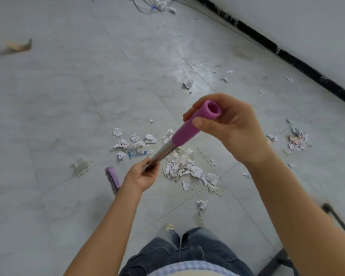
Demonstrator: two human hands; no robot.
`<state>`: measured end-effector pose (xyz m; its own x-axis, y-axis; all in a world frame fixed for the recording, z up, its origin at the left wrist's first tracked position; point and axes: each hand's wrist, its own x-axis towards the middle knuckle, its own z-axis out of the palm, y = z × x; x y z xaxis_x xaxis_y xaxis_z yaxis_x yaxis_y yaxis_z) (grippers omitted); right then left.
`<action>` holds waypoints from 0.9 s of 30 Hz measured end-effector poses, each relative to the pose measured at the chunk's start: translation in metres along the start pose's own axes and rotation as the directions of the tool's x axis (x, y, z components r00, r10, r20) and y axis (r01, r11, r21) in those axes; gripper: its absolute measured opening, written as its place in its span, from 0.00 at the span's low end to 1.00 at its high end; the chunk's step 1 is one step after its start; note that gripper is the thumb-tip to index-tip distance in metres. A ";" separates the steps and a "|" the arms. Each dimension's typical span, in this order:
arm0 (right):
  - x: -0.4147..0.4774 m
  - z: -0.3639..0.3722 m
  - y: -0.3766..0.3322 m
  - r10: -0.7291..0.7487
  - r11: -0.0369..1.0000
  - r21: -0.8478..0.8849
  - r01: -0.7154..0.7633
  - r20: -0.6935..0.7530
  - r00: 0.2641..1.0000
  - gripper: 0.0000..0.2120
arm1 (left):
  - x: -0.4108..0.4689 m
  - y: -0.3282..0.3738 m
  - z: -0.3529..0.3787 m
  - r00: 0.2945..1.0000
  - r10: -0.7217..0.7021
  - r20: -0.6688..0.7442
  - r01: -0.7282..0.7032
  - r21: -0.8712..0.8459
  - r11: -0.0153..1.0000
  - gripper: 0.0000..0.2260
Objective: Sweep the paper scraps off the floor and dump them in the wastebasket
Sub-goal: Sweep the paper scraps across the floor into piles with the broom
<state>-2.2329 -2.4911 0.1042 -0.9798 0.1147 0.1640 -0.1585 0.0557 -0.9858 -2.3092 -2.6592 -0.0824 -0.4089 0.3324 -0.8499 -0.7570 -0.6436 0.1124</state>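
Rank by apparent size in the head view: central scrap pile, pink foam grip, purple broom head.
Central scrap pile
Pink foam grip (near the camera, so unsure)
Purple broom head (partly hidden)

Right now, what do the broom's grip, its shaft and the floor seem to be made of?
Grip: probably foam or soft rubber, matte pink-purple; its open end shows a thick, hollow wall.
Shaft: metal, perhaps steel or aluminium, polished; it shines silver.
Floor: pale grey tiles, likely ceramic or stone, smooth; thin joint lines and faint veining show.
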 end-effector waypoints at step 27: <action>-0.088 -0.317 0.056 0.146 0.989 0.032 -0.147 0.008 0.989 0.09 | 0.073 -0.294 0.117 0.979 -0.025 -0.202 0.018 -0.037 0.999 0.08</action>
<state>-2.1163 -2.1835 0.0461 -0.9933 0.1139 0.0176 -0.0169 0.0069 -0.9998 -2.1766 -2.3651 -0.1176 -0.2781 0.2021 -0.9391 -0.7447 -0.6629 0.0779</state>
